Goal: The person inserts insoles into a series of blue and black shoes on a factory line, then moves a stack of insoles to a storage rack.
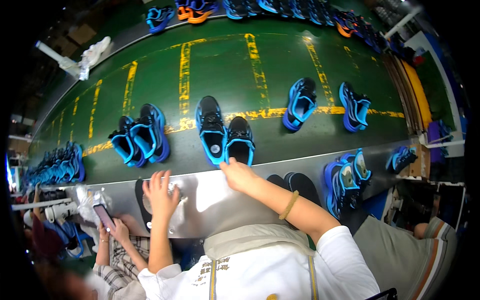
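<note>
A pair of black and blue sneakers stands on the green belt in front of me, the left sneaker (210, 112) slightly farther off than the right sneaker (240, 129). The fingers of my right hand (240, 176) are closed at the heel collar of the right sneaker. My left hand (161, 194) hovers over the metal ledge (200, 220), fingers spread and nothing in them. Beside it lies a long black insole-shaped piece (142, 200), partly hidden by the hand. Two more dark insole-shaped pieces (302, 188) lie past my right forearm, which covers part of them.
The green belt (215, 70) carries another sneaker pair (150, 132) at left and two separate sneakers (301, 102) (354, 107) at right. A sneaker pair (345, 182) sits on the ledge at right. A person's hands (117, 230) hold a phone (104, 216) at left; another person sits at right.
</note>
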`<control>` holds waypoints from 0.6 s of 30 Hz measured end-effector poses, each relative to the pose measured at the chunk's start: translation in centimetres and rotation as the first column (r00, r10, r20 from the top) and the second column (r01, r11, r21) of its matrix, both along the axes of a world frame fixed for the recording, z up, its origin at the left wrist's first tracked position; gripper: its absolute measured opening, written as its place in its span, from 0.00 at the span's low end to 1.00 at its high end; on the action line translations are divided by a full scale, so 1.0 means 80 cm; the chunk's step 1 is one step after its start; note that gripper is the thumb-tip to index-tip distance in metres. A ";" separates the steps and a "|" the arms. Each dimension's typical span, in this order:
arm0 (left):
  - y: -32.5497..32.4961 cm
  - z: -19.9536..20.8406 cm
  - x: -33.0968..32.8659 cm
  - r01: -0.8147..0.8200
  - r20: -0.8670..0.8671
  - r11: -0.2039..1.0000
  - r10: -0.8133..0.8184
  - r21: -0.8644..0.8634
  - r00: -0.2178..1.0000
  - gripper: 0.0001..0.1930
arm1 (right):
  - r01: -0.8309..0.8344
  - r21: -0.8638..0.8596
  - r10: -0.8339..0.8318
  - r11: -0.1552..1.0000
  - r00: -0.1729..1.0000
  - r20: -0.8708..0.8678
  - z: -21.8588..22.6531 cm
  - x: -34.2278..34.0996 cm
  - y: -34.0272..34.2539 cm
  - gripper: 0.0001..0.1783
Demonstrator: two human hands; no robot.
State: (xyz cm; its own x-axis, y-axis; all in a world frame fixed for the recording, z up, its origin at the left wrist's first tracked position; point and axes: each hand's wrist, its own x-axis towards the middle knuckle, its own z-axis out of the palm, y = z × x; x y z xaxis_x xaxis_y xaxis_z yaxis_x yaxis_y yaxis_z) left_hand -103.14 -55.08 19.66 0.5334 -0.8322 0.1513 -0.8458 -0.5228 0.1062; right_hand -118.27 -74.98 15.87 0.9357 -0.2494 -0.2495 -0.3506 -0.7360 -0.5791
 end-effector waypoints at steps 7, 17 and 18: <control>-0.100 -0.070 -0.011 -0.047 -0.506 0.998 0.064 0.048 0.860 0.46 | 0.101 -0.254 -0.072 0.962 0.990 0.123 0.006 0.008 -0.025 0.22; -0.107 -0.094 -0.003 0.042 -0.776 0.999 -0.051 -0.032 0.628 0.37 | 0.166 -0.289 -0.213 0.943 0.967 -0.140 -0.017 0.041 -0.039 0.19; -0.098 -0.086 0.006 0.157 -0.658 0.987 -0.136 -0.028 0.741 0.34 | 0.188 -0.285 -0.229 0.940 0.966 -0.119 -0.028 0.044 -0.043 0.19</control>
State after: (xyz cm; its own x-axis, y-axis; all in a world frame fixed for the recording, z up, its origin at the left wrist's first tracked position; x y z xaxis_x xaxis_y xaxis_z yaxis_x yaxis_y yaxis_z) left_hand -102.64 -62.90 12.79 0.3635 -0.9068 -0.2135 -0.6388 -0.4095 0.6513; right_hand -114.79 -78.38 13.61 0.8128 -0.5121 -0.2778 -0.5798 -0.7580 -0.2989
